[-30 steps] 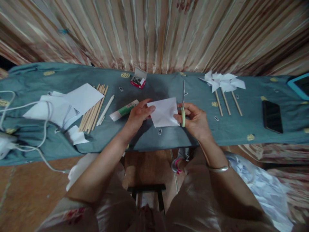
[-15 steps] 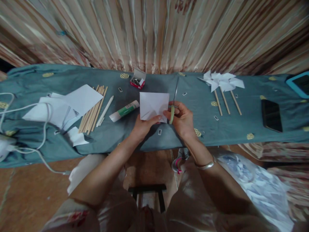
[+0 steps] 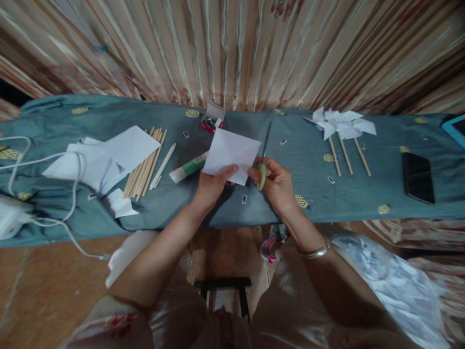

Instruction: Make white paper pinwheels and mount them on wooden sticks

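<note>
A square sheet of white paper (image 3: 232,152) is pinched by its lower edge in my left hand (image 3: 214,186), thumb on top and fingers underneath. The sheet is tilted, one corner pointing down toward me. Close to its right side, my right hand (image 3: 278,182) grips a pair of scissors (image 3: 261,177) by the yellow-green handles, blades pointing away from me. The right thumb and fingertips are near the paper's lower right edge; whether they touch it I cannot tell. A green and white glue stick (image 3: 191,168) lies partly behind the paper.
A small red box of metal pieces (image 3: 212,121) stands behind the paper. To the left lie wooden sticks (image 3: 145,165), a white pen (image 3: 163,165), paper sheets (image 3: 87,165) and white cables (image 3: 74,194). Paper pinwheels (image 3: 343,125) and a phone (image 3: 417,178) lie right. A plastic bag (image 3: 388,281) sits below.
The paper has been turned from square-on to a tilted position, one corner now toward me. My left hand has shifted slightly left. The scissors stay in my right hand.
</note>
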`<state>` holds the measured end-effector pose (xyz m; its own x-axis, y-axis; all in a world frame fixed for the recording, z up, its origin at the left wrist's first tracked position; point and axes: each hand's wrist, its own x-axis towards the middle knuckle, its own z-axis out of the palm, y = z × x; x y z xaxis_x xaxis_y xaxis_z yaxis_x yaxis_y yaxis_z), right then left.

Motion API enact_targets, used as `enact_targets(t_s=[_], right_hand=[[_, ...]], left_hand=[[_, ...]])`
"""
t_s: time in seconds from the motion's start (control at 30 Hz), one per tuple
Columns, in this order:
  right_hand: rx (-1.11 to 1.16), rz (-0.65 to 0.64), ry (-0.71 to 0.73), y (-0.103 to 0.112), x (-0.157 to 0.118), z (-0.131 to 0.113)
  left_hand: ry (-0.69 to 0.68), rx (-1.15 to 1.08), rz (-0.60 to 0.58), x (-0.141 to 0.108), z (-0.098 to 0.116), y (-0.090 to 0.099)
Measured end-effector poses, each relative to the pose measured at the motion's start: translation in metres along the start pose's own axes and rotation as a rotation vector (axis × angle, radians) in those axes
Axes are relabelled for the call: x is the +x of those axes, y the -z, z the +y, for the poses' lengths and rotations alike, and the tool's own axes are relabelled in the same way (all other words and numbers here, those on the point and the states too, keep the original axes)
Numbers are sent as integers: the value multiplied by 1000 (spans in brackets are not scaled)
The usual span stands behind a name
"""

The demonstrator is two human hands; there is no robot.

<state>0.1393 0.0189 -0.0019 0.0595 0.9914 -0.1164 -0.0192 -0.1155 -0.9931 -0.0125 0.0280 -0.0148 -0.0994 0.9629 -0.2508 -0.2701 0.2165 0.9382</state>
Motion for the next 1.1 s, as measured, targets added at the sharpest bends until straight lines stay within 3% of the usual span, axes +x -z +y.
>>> enact_targets(t_s=[0.17,0.37,0.47,1.1], right_hand=[[-71,-122,-12,8,-12,-9],[-113,-483,-192,28,-24,-17],[-91,-574,-283,34,-28,-16],[-42,-561,-335,26,-29,-12]], left_hand=[[-48,31,41,8,7,6],[-47,21,83,13,13,10],[-42,5,69,13,14,10],[-38,-8,34,11,9,6]])
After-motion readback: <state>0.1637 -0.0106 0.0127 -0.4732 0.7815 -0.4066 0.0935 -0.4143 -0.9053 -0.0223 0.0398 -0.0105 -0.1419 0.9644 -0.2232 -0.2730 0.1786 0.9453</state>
